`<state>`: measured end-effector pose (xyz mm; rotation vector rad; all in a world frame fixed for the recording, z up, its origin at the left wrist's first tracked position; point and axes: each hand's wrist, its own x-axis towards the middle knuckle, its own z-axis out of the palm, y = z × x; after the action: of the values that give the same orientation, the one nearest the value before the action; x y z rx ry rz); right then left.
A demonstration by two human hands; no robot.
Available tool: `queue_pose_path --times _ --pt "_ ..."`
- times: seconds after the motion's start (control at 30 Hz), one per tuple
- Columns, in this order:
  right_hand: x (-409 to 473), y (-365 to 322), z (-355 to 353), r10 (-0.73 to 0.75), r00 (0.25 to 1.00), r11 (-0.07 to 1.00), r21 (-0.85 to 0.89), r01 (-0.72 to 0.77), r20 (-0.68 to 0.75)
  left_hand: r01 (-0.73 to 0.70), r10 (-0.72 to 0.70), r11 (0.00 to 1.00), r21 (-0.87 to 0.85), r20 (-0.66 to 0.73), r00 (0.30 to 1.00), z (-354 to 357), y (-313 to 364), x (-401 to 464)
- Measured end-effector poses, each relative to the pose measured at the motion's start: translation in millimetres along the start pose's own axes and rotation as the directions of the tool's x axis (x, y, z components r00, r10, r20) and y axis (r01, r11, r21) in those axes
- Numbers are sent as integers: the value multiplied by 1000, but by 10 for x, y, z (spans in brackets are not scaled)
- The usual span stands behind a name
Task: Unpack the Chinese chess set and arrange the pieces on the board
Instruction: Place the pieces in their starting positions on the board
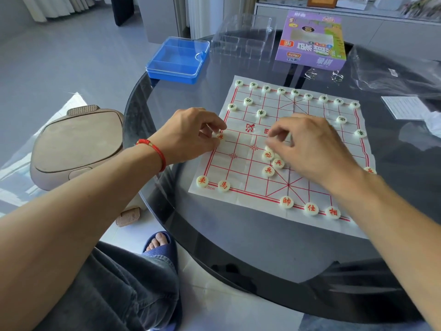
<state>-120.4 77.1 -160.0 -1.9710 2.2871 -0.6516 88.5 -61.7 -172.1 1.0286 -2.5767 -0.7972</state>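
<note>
A daylit room with pale furniture around my dark round worktop (238, 254).

I see a grey tiled floor (59, 56) running off to the upper left, where light curtains (55, 5) hang. A low white cabinet (372, 27) stands along the far right wall with a wooden frame (322, 1) on top. Just left of the worktop sits a beige lidded bin (76, 144).

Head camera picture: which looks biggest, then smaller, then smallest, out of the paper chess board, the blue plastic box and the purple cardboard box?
1. White paper chess board with red lines, clearly the biggest.
2. Purple cardboard box and blue plastic box with clear lid look about alike; both sit farther from the camera, so I won't rank them.
</note>
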Motion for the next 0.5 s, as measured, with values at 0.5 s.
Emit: queue_pose_path --times 0.5 --pt "129 65 127 -52 998 996 73 50 27 7 -7 999 42 -5 1000 22 34 4"
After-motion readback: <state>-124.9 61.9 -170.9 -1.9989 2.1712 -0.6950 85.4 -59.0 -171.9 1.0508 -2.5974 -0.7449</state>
